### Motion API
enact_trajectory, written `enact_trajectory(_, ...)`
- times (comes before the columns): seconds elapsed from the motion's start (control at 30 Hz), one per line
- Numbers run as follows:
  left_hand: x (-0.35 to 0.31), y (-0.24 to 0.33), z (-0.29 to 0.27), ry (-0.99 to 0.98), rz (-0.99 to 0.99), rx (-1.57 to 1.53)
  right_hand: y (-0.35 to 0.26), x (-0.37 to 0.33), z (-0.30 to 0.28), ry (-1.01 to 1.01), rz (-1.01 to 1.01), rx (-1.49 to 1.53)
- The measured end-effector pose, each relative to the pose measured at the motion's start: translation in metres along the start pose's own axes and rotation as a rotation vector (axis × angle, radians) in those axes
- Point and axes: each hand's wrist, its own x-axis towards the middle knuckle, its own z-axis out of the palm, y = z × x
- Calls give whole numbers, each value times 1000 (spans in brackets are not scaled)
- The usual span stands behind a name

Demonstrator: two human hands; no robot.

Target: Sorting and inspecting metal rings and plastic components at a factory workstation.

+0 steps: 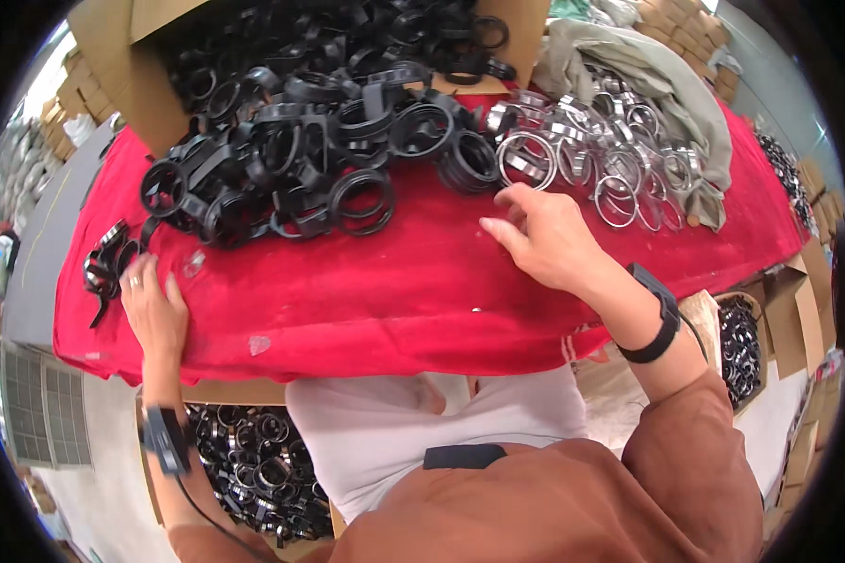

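Near the table's left edge, my left hand [157, 310] has its fingers stretched apart beside a small group of black and silver ring parts [105, 263]; its fingertips reach the nearest of them. I cannot make out anything held in it. My right hand [556, 242] hovers just in front of the shiny silver rings [620, 155], thumb apart from the partly bent fingers and nothing visible between them. A big heap of black plastic rings with tabs [282, 155] covers the back left and middle of the table. One black ring [361, 202] lies at that heap's front edge.
A red cloth [376, 291] covers the table. Behind the black heap stands an open cardboard box [127, 84] of more black parts. A pale sack [690, 80] spills the silver rings. Below the table are a box of finished-looking rings [258, 464] and another parts box [740, 347].
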Motion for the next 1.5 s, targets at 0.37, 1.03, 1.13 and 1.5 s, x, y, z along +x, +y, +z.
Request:
enact_trajectory(0.37,-5,214,-58,-183,275,-964,28,74,0,-30,95,235)
enact_trajectory(1.03,36,264,-116,46,369,-827,8,-50,-47,-12,-514,403)
enact_trajectory(1.13,14,253,-110,-581,-31,-1329,-5,-76,-41,-74,-756,270)
enact_trajectory(1.5,-41,220,-100,-1177,-582,-2136,97,-71,-62,644,74,10)
